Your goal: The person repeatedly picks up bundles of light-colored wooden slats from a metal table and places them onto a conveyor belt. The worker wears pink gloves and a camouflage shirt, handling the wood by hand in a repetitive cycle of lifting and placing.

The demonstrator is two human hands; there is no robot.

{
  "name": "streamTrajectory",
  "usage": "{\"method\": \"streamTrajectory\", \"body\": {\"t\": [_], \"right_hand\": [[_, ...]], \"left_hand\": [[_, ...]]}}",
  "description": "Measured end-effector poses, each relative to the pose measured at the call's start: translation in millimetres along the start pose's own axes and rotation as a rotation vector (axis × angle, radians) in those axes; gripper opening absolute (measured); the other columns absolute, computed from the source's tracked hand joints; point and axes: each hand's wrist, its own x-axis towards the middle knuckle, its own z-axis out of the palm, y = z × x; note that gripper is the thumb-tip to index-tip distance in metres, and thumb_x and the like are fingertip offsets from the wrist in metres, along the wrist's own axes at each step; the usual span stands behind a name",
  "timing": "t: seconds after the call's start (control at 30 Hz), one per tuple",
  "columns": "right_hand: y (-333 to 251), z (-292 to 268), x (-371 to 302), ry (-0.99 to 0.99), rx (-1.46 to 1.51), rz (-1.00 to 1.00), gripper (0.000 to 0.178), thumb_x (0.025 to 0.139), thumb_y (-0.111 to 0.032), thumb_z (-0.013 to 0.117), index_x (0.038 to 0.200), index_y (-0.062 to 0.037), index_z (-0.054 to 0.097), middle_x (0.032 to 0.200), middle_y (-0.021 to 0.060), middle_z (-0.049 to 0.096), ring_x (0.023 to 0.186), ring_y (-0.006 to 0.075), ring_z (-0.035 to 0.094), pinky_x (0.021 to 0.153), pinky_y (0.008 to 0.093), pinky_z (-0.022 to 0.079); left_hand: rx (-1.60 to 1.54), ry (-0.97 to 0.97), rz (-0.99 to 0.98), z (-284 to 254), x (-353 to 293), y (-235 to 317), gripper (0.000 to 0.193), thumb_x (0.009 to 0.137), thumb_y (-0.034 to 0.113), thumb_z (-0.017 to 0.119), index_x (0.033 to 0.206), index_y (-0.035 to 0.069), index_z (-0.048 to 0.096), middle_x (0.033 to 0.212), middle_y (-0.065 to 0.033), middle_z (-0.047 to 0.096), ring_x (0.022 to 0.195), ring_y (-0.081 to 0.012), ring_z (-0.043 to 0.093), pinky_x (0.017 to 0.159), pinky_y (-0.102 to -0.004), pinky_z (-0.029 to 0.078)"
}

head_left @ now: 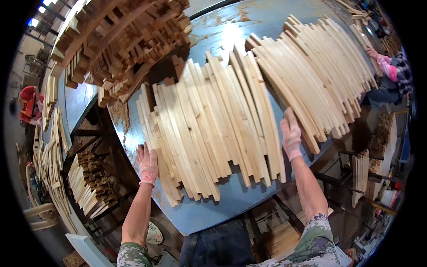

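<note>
A batch of pale wooden strips (195, 124) lies side by side on a blue metal table (191, 218), with ragged ends toward me. My left hand (147, 164), in a thin pinkish work glove, lies with fingers stretched out along the batch's left edge. On the opposite side, my right hand (291, 134), gloved alike, points its extended fingers into the gap beside the rightmost strips. A second batch of wooden strips (318, 75) lies just right of that hand. Neither hand is wrapped round a strip. Whether the right fingers touch wood cannot be made out.
A tall stack of wooden pieces (129, 44) rises at the far left of the table. Sawdust (242, 15) lies at the back. Another person's gloved hand (378, 58) shows at the right; a person in red (31, 104) is at far left. Wood pieces (91, 184) sit below left.
</note>
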Motion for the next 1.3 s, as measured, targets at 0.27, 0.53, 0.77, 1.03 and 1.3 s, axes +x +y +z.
{"method": "streamTrajectory", "body": {"t": [0.27, 0.53, 0.77, 1.03, 1.3], "right_hand": [[-36, 43, 15, -0.364, 0.311, 0.344, 0.092, 0.091, -0.031, 0.078, 0.166, 0.0039, 0.037, 0.153, 0.0191, 0.059, 0.137, 0.0268, 0.059, 0.118, 0.0344, 0.043], [-60, 24, -50, -0.41, 0.319, 0.683, 0.067, 0.085, -0.016, 0.077, 0.145, 0.0024, 0.052, 0.116, 0.0074, 0.065, 0.099, 0.0172, 0.065, 0.088, 0.0346, 0.059], [-57, -7, -95, -0.381, 0.338, 0.743, 0.061, 0.088, -0.014, 0.076, 0.143, 0.0012, 0.054, 0.102, 0.0011, 0.064, 0.085, 0.011, 0.062, 0.079, 0.0281, 0.056], [-41, -42, -129, -0.377, 0.437, 0.858, 0.05, 0.094, -0.012, 0.071, 0.14, 0.0024, 0.059, 0.097, -0.0025, 0.064, 0.079, 0.0068, 0.059, 0.074, 0.0224, 0.053], [-102, -23, -178, -0.593, 0.309, 0.723, 0.048, 0.089, -0.013, 0.07, 0.136, -0.0009, 0.067, 0.106, -0.002, 0.07, 0.081, 0.0074, 0.062, 0.072, 0.0241, 0.05]], "left_hand": [[-0.148, 0.022, -0.032, 0, -4, 2, 0.084, 0.105, 0.054, 0.062, 0.165, 0.001, 0.038, 0.17, -0.0272, 0.037, 0.16, -0.0425, 0.031, 0.132, -0.0554, 0.018], [-1.261, -0.346, -0.349, -41, -40, 31, 0.078, 0.09, 0.008, 0.082, 0.159, 0.004, 0.045, 0.138, -0.0108, 0.066, 0.125, -0.0228, 0.065, 0.112, -0.0385, 0.054], [-1.324, -0.619, -0.308, -27, -78, 5, 0.09, 0.077, 0.023, 0.091, 0.155, 0.002, 0.05, 0.136, -0.0108, 0.068, 0.122, -0.0251, 0.068, 0.105, -0.0409, 0.058], [-1.482, -0.622, -0.435, -50, -152, 2, 0.084, 0.077, 0.014, 0.087, 0.153, 0.0, 0.053, 0.135, -0.0075, 0.07, 0.118, -0.0226, 0.069, 0.106, -0.0395, 0.056], [-1.468, -0.387, -0.345, -120, -256, -32, 0.074, 0.085, 0.009, 0.081, 0.153, 0.0, 0.055, 0.144, -0.0063, 0.067, 0.127, -0.0182, 0.064, 0.112, -0.0376, 0.051]]}}
